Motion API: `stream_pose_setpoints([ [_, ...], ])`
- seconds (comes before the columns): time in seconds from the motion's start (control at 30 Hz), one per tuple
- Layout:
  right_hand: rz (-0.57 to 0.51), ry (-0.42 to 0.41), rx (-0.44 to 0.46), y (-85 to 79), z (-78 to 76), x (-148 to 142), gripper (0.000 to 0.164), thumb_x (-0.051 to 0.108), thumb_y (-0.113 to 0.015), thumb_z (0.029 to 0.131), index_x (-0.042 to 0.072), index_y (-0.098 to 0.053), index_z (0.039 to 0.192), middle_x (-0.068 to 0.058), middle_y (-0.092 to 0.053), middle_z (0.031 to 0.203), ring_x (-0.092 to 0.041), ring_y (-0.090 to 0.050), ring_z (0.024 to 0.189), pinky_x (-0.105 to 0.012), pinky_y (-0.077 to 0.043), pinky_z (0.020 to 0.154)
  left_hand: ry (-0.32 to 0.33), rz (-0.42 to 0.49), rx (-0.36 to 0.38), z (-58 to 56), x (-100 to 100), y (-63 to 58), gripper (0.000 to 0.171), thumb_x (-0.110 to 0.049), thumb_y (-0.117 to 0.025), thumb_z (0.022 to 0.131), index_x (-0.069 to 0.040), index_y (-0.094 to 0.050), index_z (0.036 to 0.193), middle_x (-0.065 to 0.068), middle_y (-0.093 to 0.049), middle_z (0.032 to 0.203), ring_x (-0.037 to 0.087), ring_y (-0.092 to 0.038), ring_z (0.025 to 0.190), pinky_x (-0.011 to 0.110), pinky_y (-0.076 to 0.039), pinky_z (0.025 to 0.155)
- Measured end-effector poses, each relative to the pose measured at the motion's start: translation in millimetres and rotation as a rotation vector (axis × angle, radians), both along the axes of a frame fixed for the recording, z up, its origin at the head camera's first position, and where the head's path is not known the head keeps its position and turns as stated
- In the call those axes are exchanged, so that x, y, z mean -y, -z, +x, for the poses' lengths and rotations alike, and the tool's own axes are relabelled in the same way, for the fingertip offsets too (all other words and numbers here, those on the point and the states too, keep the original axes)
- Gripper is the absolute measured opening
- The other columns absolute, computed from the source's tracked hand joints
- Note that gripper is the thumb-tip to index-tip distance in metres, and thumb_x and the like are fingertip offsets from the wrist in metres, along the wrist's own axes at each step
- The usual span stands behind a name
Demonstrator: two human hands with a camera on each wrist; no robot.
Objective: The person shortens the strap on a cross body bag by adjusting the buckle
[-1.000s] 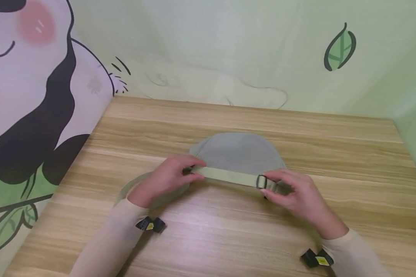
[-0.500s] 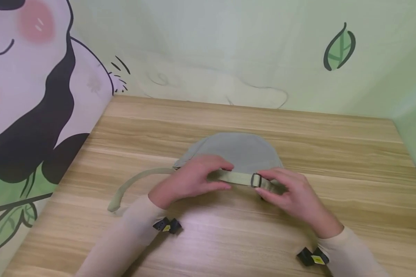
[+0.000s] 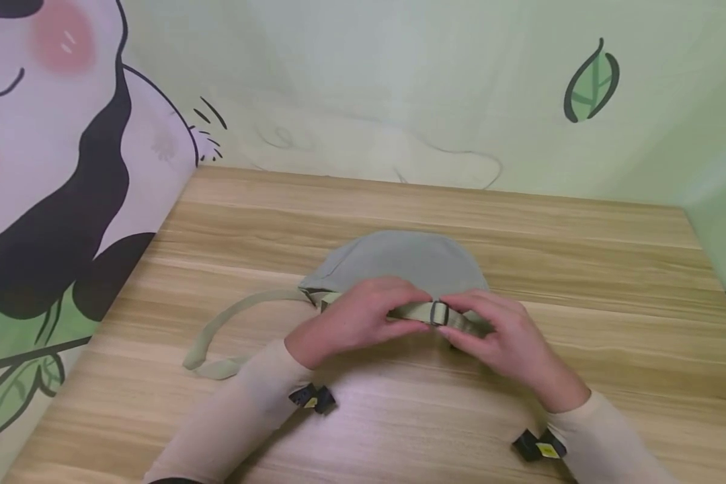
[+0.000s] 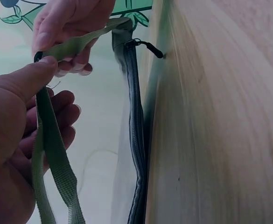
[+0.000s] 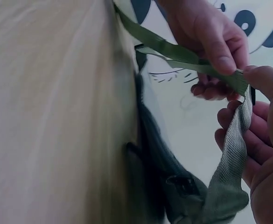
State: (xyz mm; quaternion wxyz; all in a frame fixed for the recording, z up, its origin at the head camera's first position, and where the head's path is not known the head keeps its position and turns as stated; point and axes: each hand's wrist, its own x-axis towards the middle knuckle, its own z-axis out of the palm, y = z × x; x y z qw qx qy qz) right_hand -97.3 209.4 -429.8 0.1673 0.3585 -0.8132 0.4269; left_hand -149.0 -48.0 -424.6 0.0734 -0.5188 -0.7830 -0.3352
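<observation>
A grey waist bag [image 3: 405, 259] lies on the table, its zip [image 4: 135, 116] showing in the left wrist view. From it runs a light green webbing strap [image 3: 204, 336] with a dark strap slider [image 3: 439, 313]. My left hand [image 3: 363, 312] pinches the strap just left of the slider, thumb on top in its wrist view. On the slider's right side, my right hand [image 3: 514, 336] pinches the strap and the slider's edge between thumb and fingers. The fingertips of both hands nearly meet there. Part of the strap is hidden behind the left hand.
The wood-grain table [image 3: 611, 282] reaches back to a pale green wall [image 3: 363, 74] with a printed leaf. A panda picture [image 3: 103, 168] covers the left side. One loop of strap lies left of the bag.
My left hand has slid right along the strap, up to the slider. My right hand has shifted slightly left with the slider. The strap loop on the left has come into view.
</observation>
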Motion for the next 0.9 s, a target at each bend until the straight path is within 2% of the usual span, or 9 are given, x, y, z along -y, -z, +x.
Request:
stream_pose_setpoints([
  [0.27,0.044,0.053,-0.033,8.3,6.0,-8,0.05,0.049,-0.069,0.103,0.003,-0.077,0.12,-0.01,-0.081,0.111,-0.023,-0.076,0.094,-0.009,-0.052,0.099,-0.012,0.049,0.078,-0.9,7,1.6,0.031,-0.015,-0.087,0.093,-0.007,-0.078,0.121,0.003,-0.081,0.112,0.014,-0.076,0.101,0.024,-0.06,0.093],
  [0.5,0.07,0.089,-0.095,14.1,8.8,-11,0.053,0.052,-0.061,0.106,0.003,-0.078,0.118,-0.009,-0.081,0.107,-0.024,-0.077,0.09,-0.01,-0.054,0.096,-0.043,0.059,0.083,-2.8,12,0.4,0.031,-0.015,-0.087,0.092,-0.005,-0.078,0.12,0.005,-0.081,0.113,0.016,-0.077,0.104,0.026,-0.061,0.096],
  [0.8,0.126,0.119,-0.186,12.4,9.7,-7,0.052,0.05,-0.057,0.109,0.003,-0.076,0.116,-0.009,-0.081,0.106,-0.025,-0.078,0.089,-0.025,-0.063,0.084,-0.062,0.102,0.109,-2.9,14,-1.8,0.033,-0.011,-0.089,0.089,-0.005,-0.078,0.119,0.005,-0.081,0.108,0.015,-0.075,0.097,0.024,-0.061,0.088],
  [0.9,0.115,0.131,-0.189,13.2,9.5,-6,0.052,0.05,-0.056,0.109,0.002,-0.076,0.115,-0.01,-0.081,0.105,-0.025,-0.078,0.087,-0.025,-0.063,0.082,-0.072,0.101,0.121,-2.6,15,-3.3,0.033,-0.011,-0.089,0.089,-0.006,-0.078,0.12,0.005,-0.081,0.109,0.015,-0.074,0.098,0.025,-0.061,0.088],
])
